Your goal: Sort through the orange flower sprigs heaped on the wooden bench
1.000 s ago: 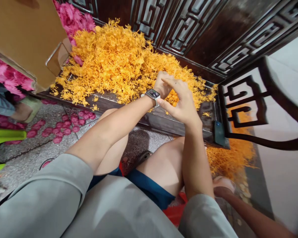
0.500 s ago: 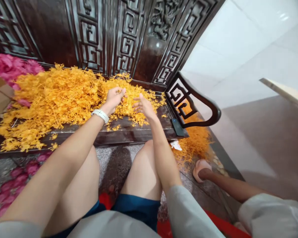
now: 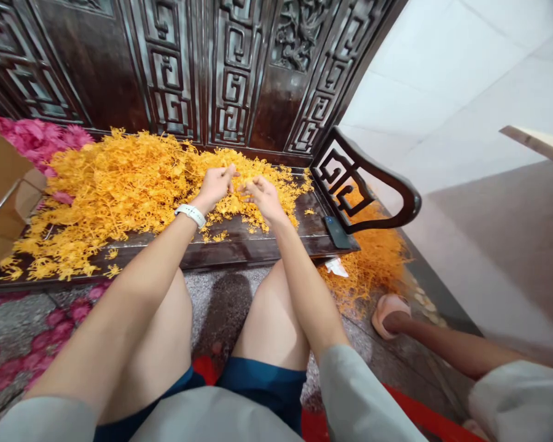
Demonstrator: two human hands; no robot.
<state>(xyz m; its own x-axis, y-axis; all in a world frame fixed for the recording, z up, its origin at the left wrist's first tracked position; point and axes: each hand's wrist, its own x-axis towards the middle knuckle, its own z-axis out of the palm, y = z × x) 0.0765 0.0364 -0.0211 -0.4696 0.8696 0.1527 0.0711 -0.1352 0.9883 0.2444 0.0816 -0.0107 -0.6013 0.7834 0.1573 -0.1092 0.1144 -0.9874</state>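
A heap of yellow artificial flower pieces (image 3: pixel 133 184) with thin curly petals covers much of the dark wooden bench seat (image 3: pixel 258 248). Over the right part of this heap, my left hand (image 3: pixel 215 186) has its thumb and fingers pinched together; a white watch sits on its wrist. Anything in the pinch blends into the yellow behind it. My right hand (image 3: pixel 263 197) is just to the right, fingers bent and drawn together towards the left fingertips. Whatever its fingertips hold is too small to make out. A narrow gap separates the two hands.
A carved bench back (image 3: pixel 233 73) rises behind the heap. By the armrest (image 3: pixel 378 178) lies a phone (image 3: pixel 335 232). Pink flowers (image 3: pixel 39 138) and a cardboard box (image 3: pixel 0 178) are at left. Orange strands (image 3: pixel 373 264) and a person's foot (image 3: pixel 391 316) are at right.
My right hand's spread fingers have drawn together and moved closer to my left hand. My left hand stays pinched. The whole view has shifted slightly.
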